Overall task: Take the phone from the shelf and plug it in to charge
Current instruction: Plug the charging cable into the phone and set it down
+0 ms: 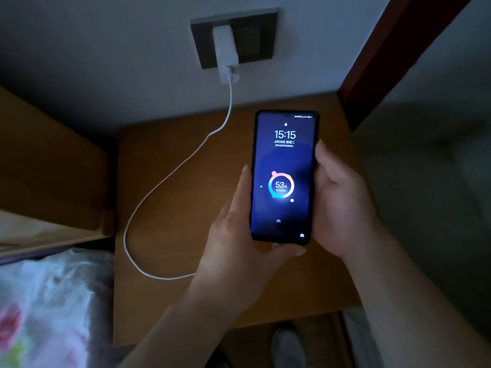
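Phone [284, 179], light, stiff, with smooth fragile glass, is held by its long edges: left hand [239, 235] at 9 o'clock, right hand [342, 205] at 3 o'clock, fingers of both closed around it; the charging cable [159, 187] trails from 6 o'clock.

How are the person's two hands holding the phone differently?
The left hand comes from below, thumb along the phone's left edge and a finger curling under its bottom end; the right hand grips the right edge from the side. The white cable disappears behind the left hand, not the right. Both hold the lit phone above the wooden nightstand.
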